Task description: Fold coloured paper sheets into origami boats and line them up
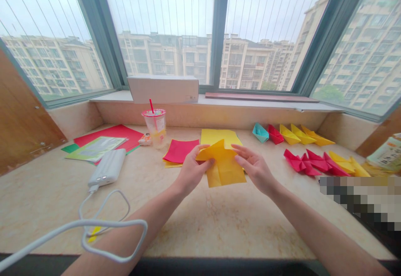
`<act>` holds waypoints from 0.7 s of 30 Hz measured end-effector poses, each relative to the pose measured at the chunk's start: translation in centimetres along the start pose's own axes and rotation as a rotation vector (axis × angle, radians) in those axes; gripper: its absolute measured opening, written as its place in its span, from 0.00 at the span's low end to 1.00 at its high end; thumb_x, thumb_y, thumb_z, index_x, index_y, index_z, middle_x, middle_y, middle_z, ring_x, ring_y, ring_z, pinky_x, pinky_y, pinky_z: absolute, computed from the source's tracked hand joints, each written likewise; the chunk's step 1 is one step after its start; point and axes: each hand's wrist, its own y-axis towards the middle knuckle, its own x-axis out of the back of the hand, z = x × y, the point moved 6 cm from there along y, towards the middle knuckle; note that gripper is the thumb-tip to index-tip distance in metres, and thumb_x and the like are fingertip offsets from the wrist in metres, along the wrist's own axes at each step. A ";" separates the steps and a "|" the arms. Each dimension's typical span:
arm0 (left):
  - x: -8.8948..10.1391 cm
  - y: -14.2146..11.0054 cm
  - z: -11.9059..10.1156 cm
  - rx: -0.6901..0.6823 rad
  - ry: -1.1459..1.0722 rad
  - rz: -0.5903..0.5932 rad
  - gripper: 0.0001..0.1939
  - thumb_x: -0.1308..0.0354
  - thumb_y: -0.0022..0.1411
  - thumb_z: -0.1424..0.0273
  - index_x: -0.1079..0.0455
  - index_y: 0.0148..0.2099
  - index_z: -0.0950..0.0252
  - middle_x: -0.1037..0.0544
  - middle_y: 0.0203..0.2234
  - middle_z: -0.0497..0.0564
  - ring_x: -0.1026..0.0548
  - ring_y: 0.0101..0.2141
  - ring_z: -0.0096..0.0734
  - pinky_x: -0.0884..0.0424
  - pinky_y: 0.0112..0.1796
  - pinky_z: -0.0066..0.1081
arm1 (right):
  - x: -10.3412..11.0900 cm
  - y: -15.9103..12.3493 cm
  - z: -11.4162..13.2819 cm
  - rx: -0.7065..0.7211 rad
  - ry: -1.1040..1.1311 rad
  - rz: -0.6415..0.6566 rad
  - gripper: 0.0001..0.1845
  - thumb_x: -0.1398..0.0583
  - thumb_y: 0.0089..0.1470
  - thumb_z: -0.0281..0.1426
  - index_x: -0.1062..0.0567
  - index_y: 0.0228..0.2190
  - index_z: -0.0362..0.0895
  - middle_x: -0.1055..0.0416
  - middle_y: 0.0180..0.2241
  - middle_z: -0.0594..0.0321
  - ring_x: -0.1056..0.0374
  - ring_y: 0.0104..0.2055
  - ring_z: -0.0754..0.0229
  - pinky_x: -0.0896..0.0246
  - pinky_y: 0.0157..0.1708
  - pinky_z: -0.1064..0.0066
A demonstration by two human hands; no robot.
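A partly folded yellow paper (pixel 224 165) is held up over the marble sill between both hands. My left hand (pixel 191 170) pinches its left edge, thumb on top and fingers behind. My right hand (pixel 255 167) grips its right side with fingers pressed along the fold. Behind it lies a flat yellow sheet (pixel 219 136) on other sheets, and a red square sheet (pixel 181 150) to the left.
Folded paper boats (pixel 291 134) and red and yellow folded shapes (pixel 322 163) line the right. A plastic cup with red straw (pixel 155 126), a white power bank (pixel 108 167) with cable (pixel 103 226), coloured sheets (pixel 106 140) and a white box (pixel 163 88) stand left.
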 end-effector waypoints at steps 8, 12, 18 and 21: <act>0.3 0.0 0.2 0.043 0.023 -0.027 0.29 0.29 0.49 0.68 0.34 0.52 0.65 0.21 0.39 0.54 0.21 0.36 0.35 0.26 0.38 0.32 | 0.9 0.9 -1.4 -0.054 -0.041 -0.079 0.31 0.30 0.43 0.41 0.26 0.49 0.45 0.25 0.39 0.59 0.27 0.39 0.57 0.30 0.40 0.65; 0.2 -0.3 0.2 0.004 0.129 -0.013 0.27 0.31 0.52 0.67 0.35 0.53 0.65 0.21 0.38 0.53 0.22 0.36 0.33 0.26 0.36 0.30 | 1.2 0.9 -1.9 -0.055 -0.103 -0.121 0.26 0.31 0.44 0.43 0.25 0.43 0.44 0.25 0.35 0.60 0.27 0.38 0.56 0.31 0.39 0.64; -0.1 -0.6 0.1 -0.101 0.369 0.011 0.20 0.36 0.56 0.67 0.31 0.52 0.63 0.22 0.40 0.51 0.24 0.38 0.34 0.26 0.36 0.27 | 1.4 0.6 -1.4 0.067 -0.253 -0.216 0.25 0.31 0.44 0.43 0.26 0.42 0.43 0.29 0.29 0.64 0.30 0.30 0.60 0.33 0.32 0.67; 0.0 -0.6 0.1 -0.105 0.335 0.002 0.21 0.36 0.57 0.66 0.31 0.53 0.63 0.22 0.41 0.52 0.24 0.39 0.35 0.26 0.36 0.28 | 1.1 0.7 -1.7 -0.006 -0.165 -0.179 0.33 0.30 0.42 0.44 0.29 0.48 0.43 0.27 0.32 0.62 0.27 0.34 0.57 0.31 0.34 0.66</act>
